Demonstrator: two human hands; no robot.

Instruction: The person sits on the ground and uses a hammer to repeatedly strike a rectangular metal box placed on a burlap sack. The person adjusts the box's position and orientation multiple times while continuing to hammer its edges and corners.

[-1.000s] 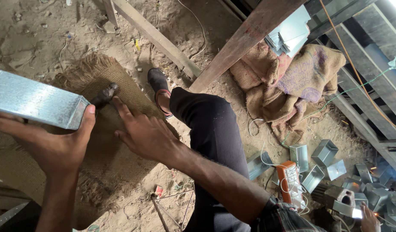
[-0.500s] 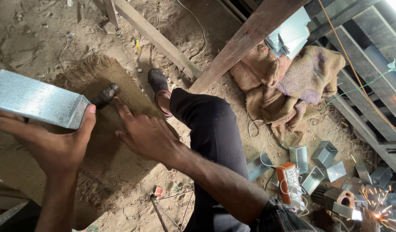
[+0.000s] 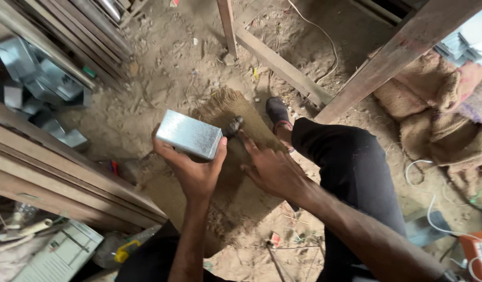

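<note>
Since a second ago, left hand [image 3: 191,169] carries the metal box [image 3: 190,134], fingers wrapped, toward burlap mat [image 3: 241,193] centre; right hand [image 3: 269,167] rests with fingers spread, so keep box level.

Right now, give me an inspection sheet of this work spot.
Surface: burlap mat on the dirt floor.
Job's things: shiny sheet-metal box; small dark tool at its end.
Clutter: more metal boxes, scraps, yellow-handled tool.
Grips: left hand holds the box; right hand open, fingers by the dark tool.
Cables: white wire across the floor.
Surroundings: wooden beams, sacks.
</note>
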